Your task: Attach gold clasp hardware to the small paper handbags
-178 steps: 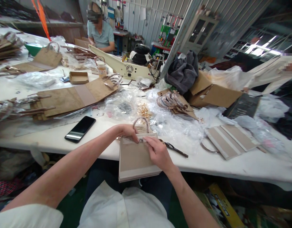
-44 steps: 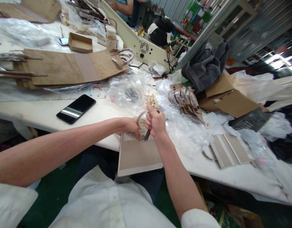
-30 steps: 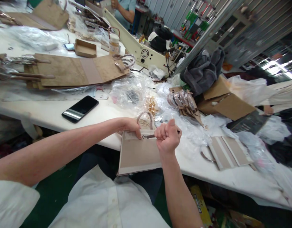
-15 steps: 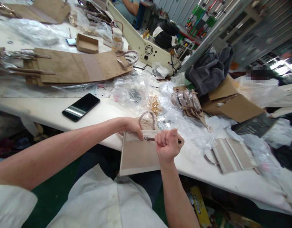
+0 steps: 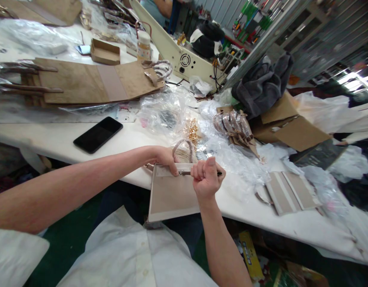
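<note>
- While clear plastic film [image 5: 240,167] and loose parts crowd its middle, the white-topped table [image 5: 249,211] stretches across the view from left to right.
- Flat brown bag panels [image 5: 82,81] lie stacked on its left side, their long axis running sideways.
- An open cardboard box [image 5: 303,131] sits at the right, a dark grey cloth [image 5: 263,85] heaped against it.
- At the table's near edge is a beige handbag [image 5: 172,197], its lower part out over the dark trousers [image 5: 192,229]. The loop handle [image 5: 188,144] points away from the person, the base toward them; height and width look much alike, so I cannot tell the long axis.
- Well apart to the left, a black phone [image 5: 98,134] lies slantwise.
- The left hand [image 5: 166,157] has its grip clamped on the handbag's top edge, thumb in front.
- The right hand [image 5: 208,177] is a fist, its grip clamped round a dark hand tool [image 5: 186,173].
- Mostly hidden, that tool lies sideways, one end toward the left thumb, the other poking out right of the fist.
- Gold-coloured hardware [image 5: 193,133] is piled just beyond the loop handle.
</note>
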Motion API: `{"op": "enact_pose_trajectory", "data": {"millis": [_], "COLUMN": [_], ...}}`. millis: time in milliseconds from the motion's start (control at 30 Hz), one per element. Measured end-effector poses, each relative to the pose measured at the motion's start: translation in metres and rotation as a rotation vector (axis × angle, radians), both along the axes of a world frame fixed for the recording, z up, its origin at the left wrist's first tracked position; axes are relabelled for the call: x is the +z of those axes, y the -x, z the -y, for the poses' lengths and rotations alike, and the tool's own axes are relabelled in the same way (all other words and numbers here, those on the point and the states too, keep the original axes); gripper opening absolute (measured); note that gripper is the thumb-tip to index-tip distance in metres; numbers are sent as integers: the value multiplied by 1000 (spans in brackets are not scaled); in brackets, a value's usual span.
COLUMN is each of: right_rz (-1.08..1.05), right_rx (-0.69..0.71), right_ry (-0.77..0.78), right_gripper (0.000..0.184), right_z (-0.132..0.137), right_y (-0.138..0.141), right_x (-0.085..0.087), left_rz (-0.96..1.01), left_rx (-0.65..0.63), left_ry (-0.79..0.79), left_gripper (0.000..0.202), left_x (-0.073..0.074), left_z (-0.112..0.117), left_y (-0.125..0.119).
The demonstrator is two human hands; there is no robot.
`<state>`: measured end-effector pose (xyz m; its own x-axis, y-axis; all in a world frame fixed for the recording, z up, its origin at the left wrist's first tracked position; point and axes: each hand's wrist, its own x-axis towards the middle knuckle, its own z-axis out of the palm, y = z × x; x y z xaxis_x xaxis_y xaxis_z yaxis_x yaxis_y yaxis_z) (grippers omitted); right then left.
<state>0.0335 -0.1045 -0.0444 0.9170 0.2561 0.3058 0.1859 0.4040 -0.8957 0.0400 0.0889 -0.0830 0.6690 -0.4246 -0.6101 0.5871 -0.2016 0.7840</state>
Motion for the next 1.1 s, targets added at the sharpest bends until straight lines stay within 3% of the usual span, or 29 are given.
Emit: {"op": "enact_pose_trajectory", "data": {"millis": [233,367,667,833,933,1100], "right_rz": [-199,-265,-266,-84,-8,-58], "right_rx": [90,128,133,-13,-71,2], "right_ry": [-10,35,52,-51,-118,-157], "right_gripper": [75,75,74,70,70,66], "right_z": [-2,-14,-12,-6,-1,4], "right_y": [-33,-44,-31,-4,6,-3], "right_x": [24,27,21,3,-7,-13], "left_rz": [22,-28,-20,-37,-31,-9], "left_rx": [54,12,-94,-69,-58,-93], "left_ry": [55,113,158,124,75,-3], "left_gripper": [40,40,43,45,39,31], "left_x": [4,2,1,-4,1,10], "left_z": [4,1,-6,-7,-6,-2], "left_y": [5,6,1,-2,0,2]}}
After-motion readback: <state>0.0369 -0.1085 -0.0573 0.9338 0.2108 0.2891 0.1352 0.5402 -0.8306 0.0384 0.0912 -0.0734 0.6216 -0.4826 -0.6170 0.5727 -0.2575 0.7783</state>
